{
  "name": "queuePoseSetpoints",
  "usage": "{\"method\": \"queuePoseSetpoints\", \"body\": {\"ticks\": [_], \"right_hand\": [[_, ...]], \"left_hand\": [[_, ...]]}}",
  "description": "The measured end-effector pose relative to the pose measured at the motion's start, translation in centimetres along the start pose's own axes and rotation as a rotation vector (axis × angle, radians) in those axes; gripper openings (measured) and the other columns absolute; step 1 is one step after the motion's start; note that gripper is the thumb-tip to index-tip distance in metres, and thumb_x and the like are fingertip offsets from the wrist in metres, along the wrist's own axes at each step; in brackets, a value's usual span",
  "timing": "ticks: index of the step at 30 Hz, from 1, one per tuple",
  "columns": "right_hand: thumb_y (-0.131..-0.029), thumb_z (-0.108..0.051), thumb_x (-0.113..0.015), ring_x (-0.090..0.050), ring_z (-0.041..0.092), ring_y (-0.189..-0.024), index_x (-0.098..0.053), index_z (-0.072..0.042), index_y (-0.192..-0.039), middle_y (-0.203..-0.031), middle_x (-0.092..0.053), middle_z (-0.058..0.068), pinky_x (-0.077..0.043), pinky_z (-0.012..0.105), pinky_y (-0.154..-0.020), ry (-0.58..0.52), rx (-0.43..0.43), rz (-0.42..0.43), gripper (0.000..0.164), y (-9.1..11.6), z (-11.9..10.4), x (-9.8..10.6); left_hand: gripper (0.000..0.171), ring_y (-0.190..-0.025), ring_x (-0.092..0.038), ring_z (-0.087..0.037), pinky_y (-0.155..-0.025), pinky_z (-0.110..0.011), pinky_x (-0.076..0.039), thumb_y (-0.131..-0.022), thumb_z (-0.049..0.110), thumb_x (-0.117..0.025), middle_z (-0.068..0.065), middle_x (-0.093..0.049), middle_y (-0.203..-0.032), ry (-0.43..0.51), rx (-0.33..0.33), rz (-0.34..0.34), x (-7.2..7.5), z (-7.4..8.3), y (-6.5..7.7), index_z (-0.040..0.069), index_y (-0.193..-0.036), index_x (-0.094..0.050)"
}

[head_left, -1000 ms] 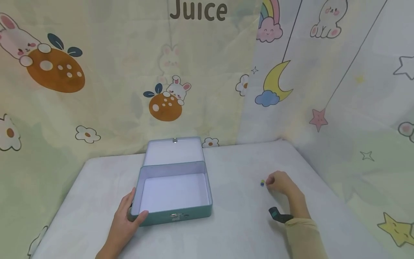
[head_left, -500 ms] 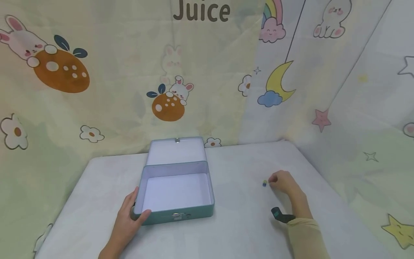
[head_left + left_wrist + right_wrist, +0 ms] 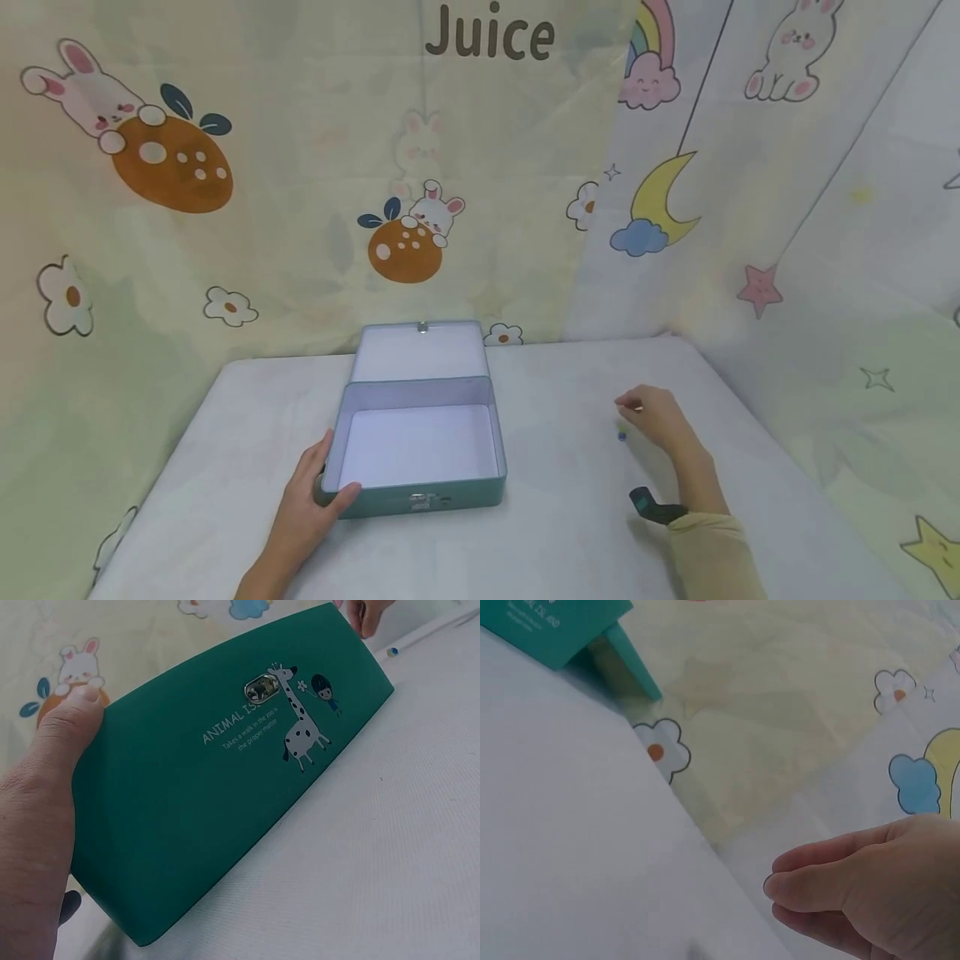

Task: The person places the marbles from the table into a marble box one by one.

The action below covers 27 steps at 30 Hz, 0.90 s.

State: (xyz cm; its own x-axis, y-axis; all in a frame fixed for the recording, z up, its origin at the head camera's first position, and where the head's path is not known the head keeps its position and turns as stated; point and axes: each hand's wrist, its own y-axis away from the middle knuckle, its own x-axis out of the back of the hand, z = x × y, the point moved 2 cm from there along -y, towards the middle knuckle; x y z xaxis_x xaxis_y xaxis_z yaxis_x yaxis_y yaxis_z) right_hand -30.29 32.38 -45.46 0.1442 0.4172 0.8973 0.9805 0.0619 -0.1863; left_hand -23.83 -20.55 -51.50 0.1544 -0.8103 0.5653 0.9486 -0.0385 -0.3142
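Observation:
A green tin box [image 3: 423,498] with a white inside stands on the table, its lid [image 3: 420,352] tipped back. At its front left corner my left hand [image 3: 303,508] grips it, thumb over the front rim and fingers along the left side. My right hand [image 3: 660,421] is raised over the table to the right, thumb and fingertips together. In the right wrist view a small round edge [image 3: 766,885] shows at those fingertips; the rest of this small thing is hidden by the fingers. A tiny blue and yellow-green marble [image 3: 622,436] lies on the table below the hand.
The white-covered table [image 3: 555,533] reaches back to a cloth backdrop [image 3: 300,167] printed with rabbits, flowers and stars. A black strap-like piece [image 3: 652,505] sits at my right wrist, by the sleeve cuff. The box front carries a metal clasp [image 3: 262,688] and a giraffe print [image 3: 302,731].
My right hand has risen from beside the marble, fingertips pinched together. The marble stays on the table. The head view has shifted slightly; my left hand keeps its grip on the box.

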Motion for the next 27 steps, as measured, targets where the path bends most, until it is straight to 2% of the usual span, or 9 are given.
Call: {"method": "queuePoseSetpoints", "body": {"ticks": [6,12,20,27], "right_hand": [[-0.085,-0.004,-0.067,-0.067,0.03,-0.089,-0.072,-0.002,-0.097,-0.095,-0.07,0.013,-0.056,0.044,-0.078,-0.046,0.102,0.094,0.014,-0.5,-2.6,0.5],[-0.084,-0.005,-0.069,-0.067,0.026,-0.089,-0.073,-0.004,-0.097,-0.095,-0.071,0.01,-0.057,0.038,-0.078,-0.113,0.176,0.134,0.014,-1.3,-4.8,0.3],[-0.083,-0.004,-0.07,-0.068,0.024,-0.091,-0.073,-0.004,-0.099,-0.096,-0.07,0.007,-0.058,0.034,-0.077,-0.19,0.228,0.119,0.016,-1.8,-7.6,-0.1],[-0.084,-0.006,-0.069,-0.068,0.021,-0.092,-0.074,-0.009,-0.099,-0.098,-0.07,0.004,-0.058,0.031,-0.077,-0.208,0.255,0.087,0.015,-2.4,-9.8,-0.3]], "left_hand": [[0.085,-0.135,-0.033,-0.04,-0.102,-0.067,-0.029,-0.081,0.028,-0.072,-0.015,-0.037,-0.145,-0.002,0.001,-0.004,-0.1,0.1,0.0,0.012,-0.151,-0.026],[0.084,-0.135,-0.033,-0.041,-0.102,-0.067,-0.029,-0.081,0.028,-0.072,-0.015,-0.037,-0.145,-0.002,-0.001,-0.004,-0.1,0.1,0.0,0.008,-0.15,-0.027],[0.084,-0.135,-0.033,-0.041,-0.102,-0.068,-0.029,-0.081,0.029,-0.072,-0.016,-0.036,-0.145,-0.008,0.008,-0.006,-0.1,0.1,0.0,0.009,-0.15,-0.027],[0.084,-0.135,-0.033,-0.04,-0.103,-0.067,-0.03,-0.081,0.028,-0.072,-0.015,-0.037,-0.145,-0.003,0.002,0.003,-0.1,0.1,0.0,0.008,-0.15,-0.028]]}}
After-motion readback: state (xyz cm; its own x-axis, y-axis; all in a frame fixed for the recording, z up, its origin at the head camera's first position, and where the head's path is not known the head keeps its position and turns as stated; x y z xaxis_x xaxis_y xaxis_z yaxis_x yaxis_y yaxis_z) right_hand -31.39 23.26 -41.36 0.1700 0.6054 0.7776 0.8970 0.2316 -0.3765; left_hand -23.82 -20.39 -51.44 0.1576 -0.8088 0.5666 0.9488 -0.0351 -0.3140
